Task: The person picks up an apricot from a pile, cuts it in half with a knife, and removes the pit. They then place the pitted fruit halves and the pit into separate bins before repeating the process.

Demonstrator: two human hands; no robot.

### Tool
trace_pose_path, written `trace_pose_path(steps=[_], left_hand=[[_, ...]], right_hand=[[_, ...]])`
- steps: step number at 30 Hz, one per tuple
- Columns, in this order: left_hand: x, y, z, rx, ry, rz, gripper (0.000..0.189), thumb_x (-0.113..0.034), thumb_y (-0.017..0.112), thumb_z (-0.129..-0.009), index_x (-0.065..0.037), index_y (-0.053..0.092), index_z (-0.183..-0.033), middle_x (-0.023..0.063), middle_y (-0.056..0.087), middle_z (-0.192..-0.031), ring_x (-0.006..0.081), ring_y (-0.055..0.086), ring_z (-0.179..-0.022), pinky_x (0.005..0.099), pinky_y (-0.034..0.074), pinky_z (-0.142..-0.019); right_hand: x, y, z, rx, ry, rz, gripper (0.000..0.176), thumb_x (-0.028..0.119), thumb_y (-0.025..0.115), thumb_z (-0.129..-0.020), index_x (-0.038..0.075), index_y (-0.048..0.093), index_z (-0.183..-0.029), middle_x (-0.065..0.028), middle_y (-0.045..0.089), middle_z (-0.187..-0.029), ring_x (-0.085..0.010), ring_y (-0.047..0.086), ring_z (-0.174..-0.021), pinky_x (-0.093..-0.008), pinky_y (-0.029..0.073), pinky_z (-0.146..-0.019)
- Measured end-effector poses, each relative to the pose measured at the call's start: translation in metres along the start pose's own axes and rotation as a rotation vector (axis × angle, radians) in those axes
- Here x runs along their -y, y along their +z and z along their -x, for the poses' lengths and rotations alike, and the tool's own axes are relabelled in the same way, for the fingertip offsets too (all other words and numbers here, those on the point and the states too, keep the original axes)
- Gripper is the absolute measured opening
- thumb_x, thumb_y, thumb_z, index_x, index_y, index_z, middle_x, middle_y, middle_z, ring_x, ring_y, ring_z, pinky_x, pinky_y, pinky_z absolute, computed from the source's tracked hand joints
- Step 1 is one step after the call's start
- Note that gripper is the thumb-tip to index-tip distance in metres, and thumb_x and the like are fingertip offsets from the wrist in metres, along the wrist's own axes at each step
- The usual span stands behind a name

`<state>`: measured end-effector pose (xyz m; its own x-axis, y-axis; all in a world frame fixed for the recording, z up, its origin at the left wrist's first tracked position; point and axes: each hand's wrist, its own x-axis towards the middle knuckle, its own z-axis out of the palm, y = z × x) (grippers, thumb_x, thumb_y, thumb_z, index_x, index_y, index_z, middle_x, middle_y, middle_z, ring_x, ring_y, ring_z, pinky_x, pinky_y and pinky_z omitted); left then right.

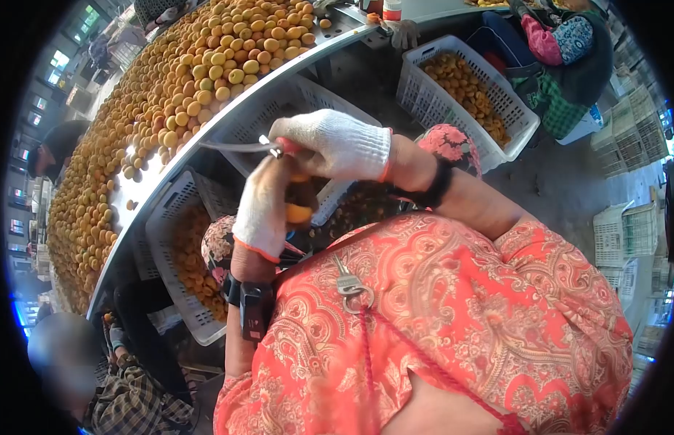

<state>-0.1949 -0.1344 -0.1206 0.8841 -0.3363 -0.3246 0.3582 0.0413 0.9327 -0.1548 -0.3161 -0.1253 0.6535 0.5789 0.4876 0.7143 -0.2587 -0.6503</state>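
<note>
My right hand (333, 141), in a white knitted glove, is closed round the red handle of a small knife (234, 147). Its blade points left, towards the table edge. Close below, my left hand (261, 206), also gloved, has its fingers curled by an apricot (299, 213); orange flesh shows at its fingers, partly hidden and blurred. The two hands meet near the knife's handle. Beyond them, a great heap of whole apricots (228, 51) covers the metal table (137, 190).
Crates of cut apricots stand below: a white crate (199, 330) at left and another white crate (522, 148) at upper right. A co-worker (580, 65) sits beyond the latter; another person (134, 399) is lower left. Stacked crates (631, 130) line the right. Keys (349, 284) hang at my chest.
</note>
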Motion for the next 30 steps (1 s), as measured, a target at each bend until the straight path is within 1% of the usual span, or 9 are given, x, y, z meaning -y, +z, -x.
trace_pose_path(steps=[2,5,7,10,11,18,22,27,30], left_hand=[[0.005,0.006,0.003,0.103,0.022,0.054,0.042,-0.043,0.051,-0.100,-0.002,0.058,-0.105,0.0087,0.061,-0.071,0.0155,0.057,-0.051,0.0253,0.039,-0.040],[-0.004,0.005,0.002,0.093,0.053,0.102,0.041,-0.043,0.053,-0.100,-0.003,0.057,-0.107,0.0081,0.062,-0.071,0.0153,0.057,-0.051,0.0250,0.039,-0.041],[-0.009,-0.003,-0.003,0.140,0.065,0.179,0.035,-0.036,0.059,-0.099,-0.003,0.057,-0.111,0.0094,0.065,-0.082,0.0153,0.059,-0.052,0.0249,0.043,-0.041],[-0.008,-0.013,-0.005,0.094,0.013,0.156,0.034,-0.034,0.061,-0.098,-0.002,0.058,-0.111,0.0093,0.065,-0.082,0.0159,0.061,-0.055,0.0256,0.044,-0.041],[-0.011,-0.005,0.000,0.070,0.043,-0.003,0.042,-0.041,0.050,-0.101,-0.001,0.059,-0.107,0.0053,0.060,-0.072,0.0120,0.056,-0.055,0.0230,0.038,-0.045],[-0.008,-0.007,-0.008,0.048,0.012,0.131,0.038,-0.039,0.060,-0.097,-0.002,0.060,-0.104,0.0073,0.062,-0.073,0.0160,0.057,-0.051,0.0241,0.038,-0.041],[-0.006,-0.017,-0.014,-0.093,0.021,0.212,0.037,-0.037,0.061,-0.097,-0.001,0.060,-0.107,0.0088,0.063,-0.073,0.0172,0.059,-0.049,0.0250,0.036,-0.037],[-0.009,-0.092,-0.007,-0.248,0.142,0.086,0.028,-0.025,0.060,-0.097,-0.002,0.056,-0.112,0.0095,0.062,-0.083,0.0184,0.063,-0.060,0.0282,0.051,-0.046],[-0.007,-0.158,0.015,-0.597,0.128,-0.003,0.019,-0.022,0.059,-0.098,-0.010,0.061,-0.112,0.0025,0.061,-0.092,0.0119,0.063,-0.072,0.0258,0.051,-0.054]], right_hand=[[-0.005,0.001,-0.001,-0.036,0.106,0.004,0.018,0.018,0.066,-0.089,0.004,0.059,-0.099,-0.0195,0.066,-0.083,-0.0418,0.065,-0.085,-0.0438,0.051,-0.071],[0.003,0.005,-0.002,-0.192,0.077,0.040,0.015,0.014,0.066,-0.088,0.004,0.061,-0.098,-0.0196,0.065,-0.082,-0.0411,0.065,-0.081,-0.0433,0.052,-0.068],[0.005,0.004,-0.009,-0.276,0.063,0.043,0.018,0.012,0.066,-0.086,0.005,0.062,-0.103,-0.0198,0.064,-0.082,-0.0394,0.065,-0.077,-0.0414,0.052,-0.066],[-0.001,-0.007,-0.002,-0.040,0.026,-0.078,0.027,0.012,0.067,-0.085,0.006,0.063,-0.111,-0.0191,0.064,-0.085,-0.0355,0.067,-0.081,-0.0385,0.053,-0.071],[0.000,-0.009,-0.003,-0.001,0.056,-0.087,0.024,0.013,0.066,-0.086,0.005,0.062,-0.108,-0.0191,0.064,-0.086,-0.0367,0.066,-0.081,-0.0394,0.052,-0.072],[-0.008,0.001,-0.009,-0.126,0.014,0.121,0.015,0.014,0.067,-0.086,0.005,0.058,-0.094,-0.0179,0.063,-0.081,-0.0392,0.064,-0.079,-0.0435,0.050,-0.066],[0.001,0.015,-0.015,-0.204,0.036,0.302,0.017,0.017,0.070,-0.083,0.007,0.060,-0.093,-0.0164,0.065,-0.081,-0.0373,0.066,-0.081,-0.0433,0.050,-0.066],[-0.025,0.020,-0.011,-0.201,0.269,0.220,0.017,0.019,0.068,-0.084,0.007,0.062,-0.095,-0.0166,0.067,-0.079,-0.0378,0.067,-0.081,-0.0426,0.052,-0.068],[-0.060,0.021,0.005,-0.108,0.436,0.156,0.022,0.023,0.066,-0.088,0.006,0.061,-0.101,-0.0187,0.069,-0.085,-0.0392,0.067,-0.086,-0.0446,0.052,-0.074]])
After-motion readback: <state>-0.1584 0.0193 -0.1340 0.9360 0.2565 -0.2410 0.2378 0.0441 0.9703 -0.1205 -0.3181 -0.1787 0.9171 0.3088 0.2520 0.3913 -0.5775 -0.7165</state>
